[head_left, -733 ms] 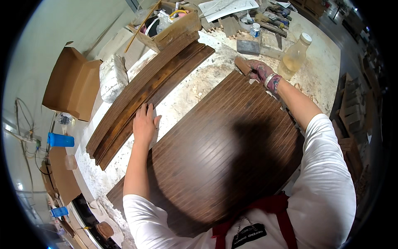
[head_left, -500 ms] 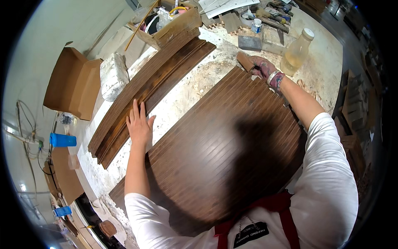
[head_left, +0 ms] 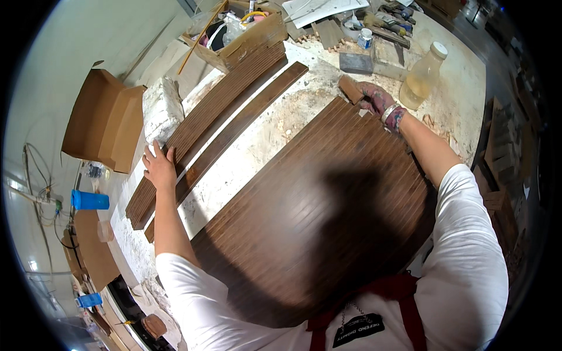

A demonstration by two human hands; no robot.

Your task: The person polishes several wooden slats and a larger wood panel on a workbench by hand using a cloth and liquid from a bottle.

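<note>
Ridged brown strips (head_left: pixel 225 93) under left hand (head_left: pixel 161 171), spread fingers (head_left: pixel 158 152) past their edge (right hand (head_left: pixel 377 99) pinching brown block (head_left: pixel 350 89))

Workshop: stained bench (head_left: pixel 275 124), piled tools (head_left: pixel 389 24)

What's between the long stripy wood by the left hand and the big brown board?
One narrow brown strip lies there, then stained tabletop; the head view shows it.
</note>
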